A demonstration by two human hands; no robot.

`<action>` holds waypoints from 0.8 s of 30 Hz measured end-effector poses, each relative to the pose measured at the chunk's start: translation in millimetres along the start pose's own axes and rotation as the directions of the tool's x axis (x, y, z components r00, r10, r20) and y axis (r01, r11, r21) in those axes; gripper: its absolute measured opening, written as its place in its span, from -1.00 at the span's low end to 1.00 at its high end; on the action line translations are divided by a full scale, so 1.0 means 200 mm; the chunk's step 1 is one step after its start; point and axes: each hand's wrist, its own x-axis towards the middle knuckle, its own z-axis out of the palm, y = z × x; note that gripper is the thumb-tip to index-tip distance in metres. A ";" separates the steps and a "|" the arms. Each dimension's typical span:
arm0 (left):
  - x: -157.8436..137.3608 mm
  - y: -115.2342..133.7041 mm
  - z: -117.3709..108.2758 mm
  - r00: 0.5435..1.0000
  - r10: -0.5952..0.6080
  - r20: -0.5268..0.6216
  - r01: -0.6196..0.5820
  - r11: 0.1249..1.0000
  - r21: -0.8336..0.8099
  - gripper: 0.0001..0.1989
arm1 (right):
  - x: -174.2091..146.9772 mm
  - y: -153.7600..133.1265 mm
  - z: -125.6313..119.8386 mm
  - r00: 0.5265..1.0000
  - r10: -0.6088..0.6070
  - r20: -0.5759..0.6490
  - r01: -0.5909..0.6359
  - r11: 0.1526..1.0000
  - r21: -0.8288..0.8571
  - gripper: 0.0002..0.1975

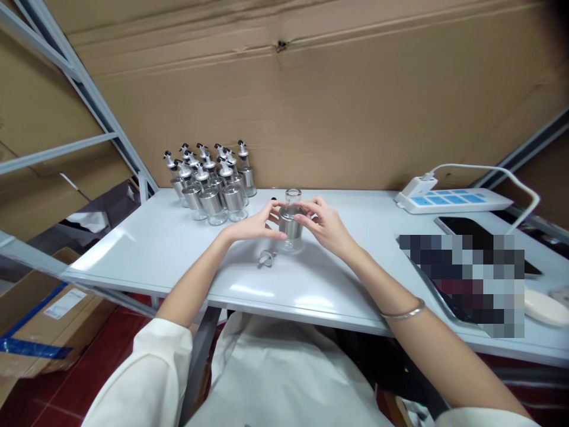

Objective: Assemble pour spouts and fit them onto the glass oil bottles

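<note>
A small glass bottle [291, 225] with a brushed metal sleeve and an open, bare neck stands upright at the middle of the table. From its left side, my left hand [258, 224] grips the bottle between thumb and fingers. My right hand [323, 224] holds the other side, its fingertips on the shoulder and sleeve. A small grey ring-shaped piece [265, 258] lies on the tabletop just in front of my left hand. Behind that hand peeks a small black tip [274, 199]; the rest of it is hidden.
Several sleeved bottles with pourer tops [213, 193] stand grouped at the back left of the white table [146, 237]. At the right are a power strip [457, 200] with a plugged-in charger and cable, a dark phone [462, 226], a blurred-out device and a pale oval object [546, 307]. Cardboard [333, 107] walls the back.
</note>
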 end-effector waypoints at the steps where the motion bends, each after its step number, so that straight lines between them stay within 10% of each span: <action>1: -0.01 -0.01 -0.01 0.999 -0.029 0.024 0.029 0.999 0.016 -0.32 | 0.00 0.01 0.00 1.000 0.007 -0.005 -0.007 1.000 0.000 -0.70; 9: -0.03 -0.05 -0.05 0.922 -0.363 0.138 0.281 0.869 0.407 -0.53 | 0.00 0.00 -0.02 0.998 -0.050 0.044 0.052 0.997 -0.052 -0.70; 15: -0.05 -0.02 -0.05 0.864 -0.325 0.384 0.171 0.908 0.383 -0.54 | 0.00 0.00 -0.02 0.997 -0.064 0.049 0.066 0.997 -0.042 -0.71; 24: -0.05 -0.06 -0.04 0.870 -0.233 0.434 0.173 0.969 0.175 -0.58 | 0.00 0.01 -0.02 0.993 -0.097 0.070 0.101 0.994 -0.051 -0.69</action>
